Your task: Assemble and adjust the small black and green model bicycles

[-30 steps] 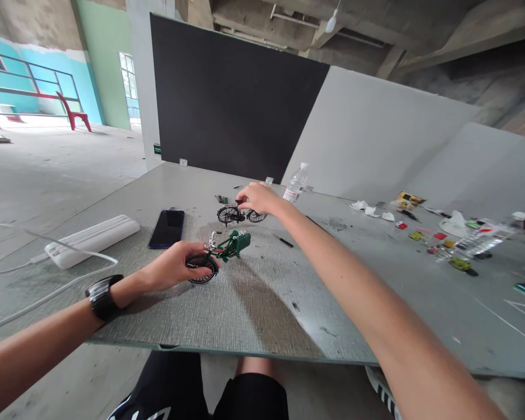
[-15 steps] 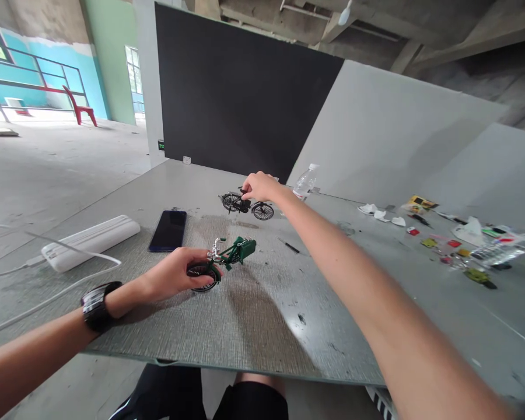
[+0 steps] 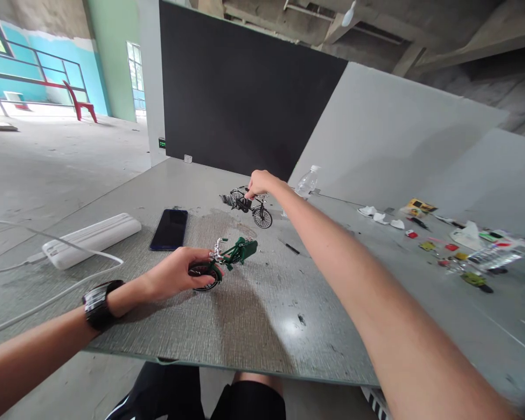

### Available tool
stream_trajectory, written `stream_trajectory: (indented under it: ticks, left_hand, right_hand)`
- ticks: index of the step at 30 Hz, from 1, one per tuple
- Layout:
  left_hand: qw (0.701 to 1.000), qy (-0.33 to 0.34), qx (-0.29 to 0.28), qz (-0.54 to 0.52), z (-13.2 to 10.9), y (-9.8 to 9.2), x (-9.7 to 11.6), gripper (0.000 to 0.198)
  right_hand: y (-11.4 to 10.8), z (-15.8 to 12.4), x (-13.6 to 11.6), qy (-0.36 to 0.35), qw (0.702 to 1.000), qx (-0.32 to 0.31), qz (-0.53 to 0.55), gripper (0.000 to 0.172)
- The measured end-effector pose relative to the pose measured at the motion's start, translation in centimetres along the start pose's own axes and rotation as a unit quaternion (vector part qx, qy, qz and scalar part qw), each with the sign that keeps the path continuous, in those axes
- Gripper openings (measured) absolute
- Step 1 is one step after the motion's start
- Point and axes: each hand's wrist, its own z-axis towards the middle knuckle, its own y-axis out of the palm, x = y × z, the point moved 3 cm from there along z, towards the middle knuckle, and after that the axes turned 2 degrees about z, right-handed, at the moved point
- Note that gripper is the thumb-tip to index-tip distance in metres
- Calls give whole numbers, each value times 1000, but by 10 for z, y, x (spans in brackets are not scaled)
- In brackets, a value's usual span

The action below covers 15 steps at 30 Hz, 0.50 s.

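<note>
Near the front of the table, my left hand (image 3: 184, 269) is closed round the front wheel of a green toy bicycle (image 3: 233, 253), thumb on the near side. The green bicycle has silver handlebars and stands upright, its rear pointing away to the right. Farther off, my right hand (image 3: 262, 182) pinches the saddle area of a black toy bicycle (image 3: 250, 206) from above. One wheel of the black bicycle faces right and toward me. My fingers cover its seat. A thin dark tool (image 3: 292, 248) lies on the table under my right forearm.
A black phone (image 3: 169, 230) and a white power bank (image 3: 93, 240) with a cable lie on the left. Behind my right arm stands a clear plastic bottle (image 3: 307, 182). Small coloured parts and plastic packaging (image 3: 490, 256) are scattered at the right. A dark panel (image 3: 249, 87) rises behind the table.
The black bicycle has turned in my right hand, its right-hand wheel swinging nearer to me. My left hand and the green bicycle have stayed in place.
</note>
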Motion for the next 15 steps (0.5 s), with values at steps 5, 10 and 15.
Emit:
stream_trajectory:
  ticks: [5, 10, 15]
  left_hand:
    - [1000, 2, 2, 4, 0, 0, -1, 22]
    - [1000, -1, -2, 4, 0, 0, -1, 26]
    - [1000, 1, -3, 11, 0, 0, -1, 25]
  right_hand:
    - [0, 2, -2, 62, 996, -46, -35, 42]
    - [1, 5, 1, 105, 992, -73, -21, 32]
    - [8, 8, 10, 126, 985, -116, 23, 18]
